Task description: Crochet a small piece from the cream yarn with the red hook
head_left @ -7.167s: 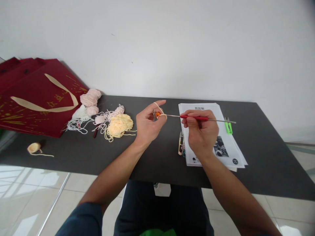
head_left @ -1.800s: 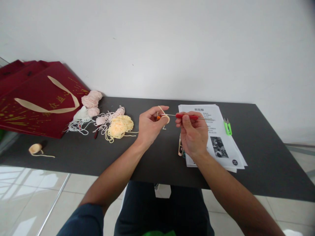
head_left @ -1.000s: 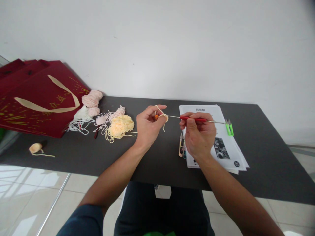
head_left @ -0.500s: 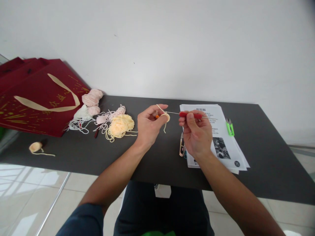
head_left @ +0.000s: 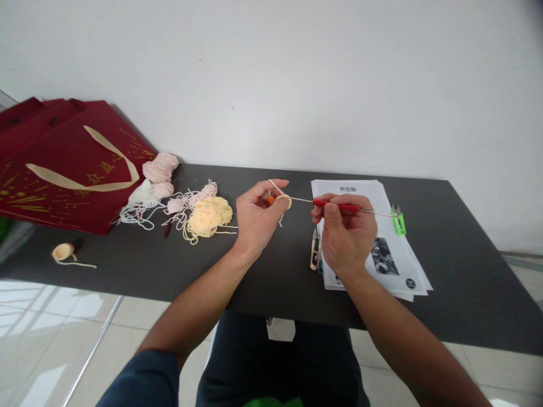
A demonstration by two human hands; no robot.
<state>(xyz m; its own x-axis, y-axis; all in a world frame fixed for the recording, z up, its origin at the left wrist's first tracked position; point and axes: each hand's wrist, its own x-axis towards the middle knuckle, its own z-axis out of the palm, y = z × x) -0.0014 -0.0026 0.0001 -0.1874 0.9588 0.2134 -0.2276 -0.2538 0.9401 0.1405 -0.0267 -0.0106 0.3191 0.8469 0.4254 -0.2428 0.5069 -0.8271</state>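
Observation:
My left hand [head_left: 261, 212] pinches a small cream crochet piece [head_left: 287, 200], with yarn looped over its raised index finger. A bit of orange, perhaps a stitch marker [head_left: 271, 200], shows between thumb and finger. My right hand [head_left: 345, 229] is closed around the red handle of a crochet hook [head_left: 339, 206]. The hook's thin metal shaft reaches left to the crochet piece, and its other metal end sticks out to the right. A ball of pale yellow yarn [head_left: 207, 216] lies left of my left hand, a strand running from it toward that hand.
Printed sheets [head_left: 394, 277] lie under my right hand, with green thread snips [head_left: 397, 220] on their right edge and a second small cutter [head_left: 314, 251] at their left. Pink yarn [head_left: 160, 168], white yarn [head_left: 142, 195] and a red gift bag [head_left: 80, 169] stand left. A cream crochet cup [head_left: 63, 251] sits far left.
My right hand has moved slightly right and turned, so more of the hook's shaft shows on both sides. My left hand has stayed nearly in place, the crochet piece tilting a little.

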